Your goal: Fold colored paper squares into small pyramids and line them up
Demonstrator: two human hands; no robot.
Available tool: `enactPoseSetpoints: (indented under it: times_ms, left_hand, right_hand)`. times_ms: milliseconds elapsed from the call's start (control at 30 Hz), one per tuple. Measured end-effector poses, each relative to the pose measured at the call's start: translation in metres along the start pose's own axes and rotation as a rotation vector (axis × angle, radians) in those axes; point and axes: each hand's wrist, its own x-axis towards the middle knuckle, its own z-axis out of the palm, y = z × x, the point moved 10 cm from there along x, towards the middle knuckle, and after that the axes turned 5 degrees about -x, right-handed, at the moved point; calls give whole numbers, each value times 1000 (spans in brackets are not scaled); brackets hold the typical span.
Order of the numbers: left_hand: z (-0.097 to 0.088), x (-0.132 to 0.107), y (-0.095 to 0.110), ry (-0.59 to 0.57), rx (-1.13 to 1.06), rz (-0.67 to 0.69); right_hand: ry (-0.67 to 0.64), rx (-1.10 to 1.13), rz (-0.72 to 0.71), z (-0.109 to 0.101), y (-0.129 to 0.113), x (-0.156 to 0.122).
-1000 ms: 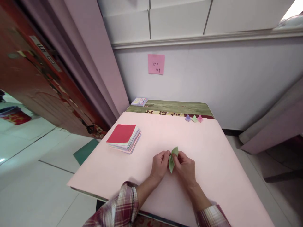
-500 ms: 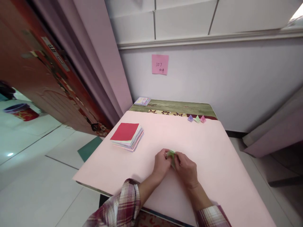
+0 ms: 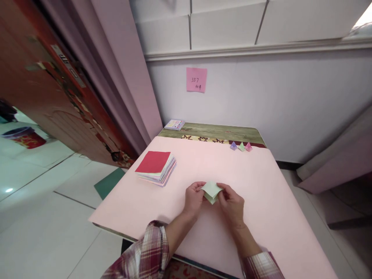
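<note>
Between my two hands is a light green folded piece of origami paper (image 3: 212, 190), its layers parted at the near corner. My left hand (image 3: 194, 197) pinches its left corner between thumb and fingers. On the other side, my right hand (image 3: 232, 201) grips the right corner in the same way. The paper is held low over the pink table covering (image 3: 203, 162). Fingertips partly hide both side corners.
A stack of coloured square paper (image 3: 155, 166) with a red sheet on top lies at the left. Along the far edge stand three small folded paper pieces: purple (image 3: 233, 146), green (image 3: 241, 147) and pink (image 3: 248, 147). A paper packet (image 3: 174, 124) lies at the back left corner.
My hands have moved apart a little. The green paper, mostly covered by my fingers before, now shows as a wider diamond with its layers parted.
</note>
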Motion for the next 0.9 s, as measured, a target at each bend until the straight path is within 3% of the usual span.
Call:
enactPoseSetpoints:
  times_ms: [200, 400, 567, 800, 900]
  left_hand:
    - [5, -8, 3, -21, -185, -74]
    - [10, -11, -4, -56, -315, -177]
    - [13, -14, -7, -73, -452, -253]
    - [1, -8, -3, 15, -277, -115]
    - [-8, -4, -1, 28, -185, -74]
  right_hand:
    - [-44, 245, 36, 6, 5, -1]
    - [-17, 71, -166, -2, -19, 1]
    - [-10, 13, -236, -3, -25, 0]
    - [-47, -37, -322, 1, -32, -4]
    - [-97, 39, -303, 1, -32, -2]
